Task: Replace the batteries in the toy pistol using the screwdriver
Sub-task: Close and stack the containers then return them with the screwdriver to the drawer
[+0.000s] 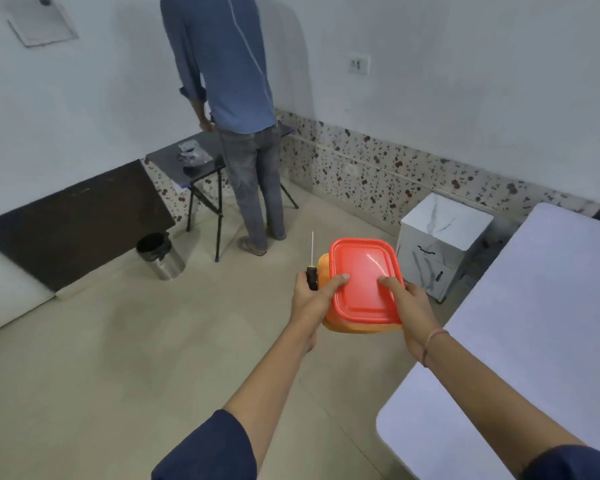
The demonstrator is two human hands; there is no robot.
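White table (548,306) fills the space just right of the box (364,282), probably where the work will be set down, since the box hangs over bare floor. Orange and red-lidded, the box is clamped between both hands, left hand (312,296) and right hand (413,303), thumbs pressing the lid, likely to keep it shut. Left of the box, the screwdriver (311,268) is pinched in the left hand too, shaft pointing away; no pistol shows, perhaps inside the box.
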